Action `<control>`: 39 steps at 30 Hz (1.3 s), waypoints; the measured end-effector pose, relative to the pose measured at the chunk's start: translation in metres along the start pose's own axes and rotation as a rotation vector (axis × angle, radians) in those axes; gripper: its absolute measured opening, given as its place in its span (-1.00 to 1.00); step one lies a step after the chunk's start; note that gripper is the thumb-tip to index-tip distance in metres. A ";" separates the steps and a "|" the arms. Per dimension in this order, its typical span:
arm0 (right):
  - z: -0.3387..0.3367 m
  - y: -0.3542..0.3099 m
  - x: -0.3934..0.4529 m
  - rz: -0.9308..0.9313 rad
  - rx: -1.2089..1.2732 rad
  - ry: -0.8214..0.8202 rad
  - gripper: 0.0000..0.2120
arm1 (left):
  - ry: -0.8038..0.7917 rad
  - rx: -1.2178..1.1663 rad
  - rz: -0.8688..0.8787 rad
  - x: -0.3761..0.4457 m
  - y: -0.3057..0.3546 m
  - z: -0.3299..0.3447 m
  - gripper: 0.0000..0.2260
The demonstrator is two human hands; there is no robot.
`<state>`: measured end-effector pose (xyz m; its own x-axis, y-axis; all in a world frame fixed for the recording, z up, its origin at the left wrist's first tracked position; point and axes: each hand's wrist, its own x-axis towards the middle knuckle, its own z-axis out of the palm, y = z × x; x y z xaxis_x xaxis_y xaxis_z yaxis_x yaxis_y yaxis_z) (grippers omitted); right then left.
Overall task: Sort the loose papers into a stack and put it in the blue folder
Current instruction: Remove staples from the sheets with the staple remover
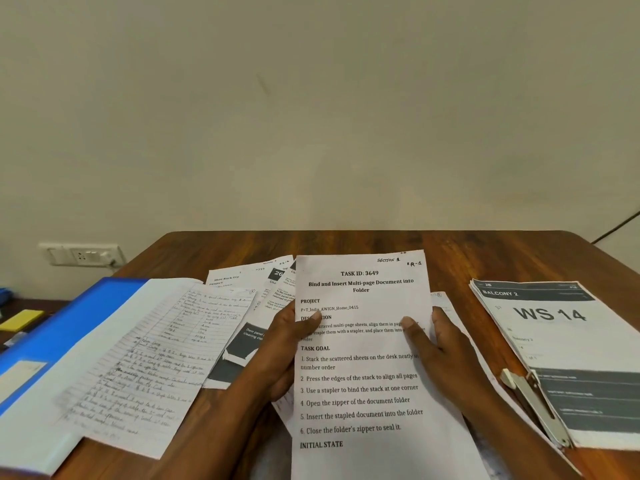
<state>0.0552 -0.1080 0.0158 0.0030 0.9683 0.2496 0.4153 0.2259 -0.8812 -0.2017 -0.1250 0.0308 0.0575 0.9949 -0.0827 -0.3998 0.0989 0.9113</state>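
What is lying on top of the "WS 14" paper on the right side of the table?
A stapler lies across the near left part of the WS 14 paper, over its edge. More sheets show beneath at its edges; their content is covered.

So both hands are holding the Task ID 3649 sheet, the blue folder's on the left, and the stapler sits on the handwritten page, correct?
Not quite. The head view shows the stapler lying on the WS 14 sheet at the right, not the handwritten page. Left hand and right hand do hold the Task ID 3649 sheet; the blue folder is left.
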 end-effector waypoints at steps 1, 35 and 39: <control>0.000 0.000 0.000 -0.002 -0.008 0.000 -0.78 | 0.011 0.015 -0.001 0.000 -0.001 0.000 -0.65; 0.008 0.000 0.006 0.100 0.511 -0.084 -0.77 | 0.125 0.203 -0.015 -0.001 -0.007 0.005 -0.74; 0.006 -0.003 0.004 0.083 0.586 -0.105 -0.69 | 0.130 0.209 -0.017 -0.002 -0.007 0.005 -0.74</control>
<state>0.0482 -0.1047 0.0170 -0.0884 0.9839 0.1556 -0.1532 0.1409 -0.9781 -0.1941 -0.1276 0.0271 -0.0608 0.9886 -0.1380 -0.2006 0.1234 0.9719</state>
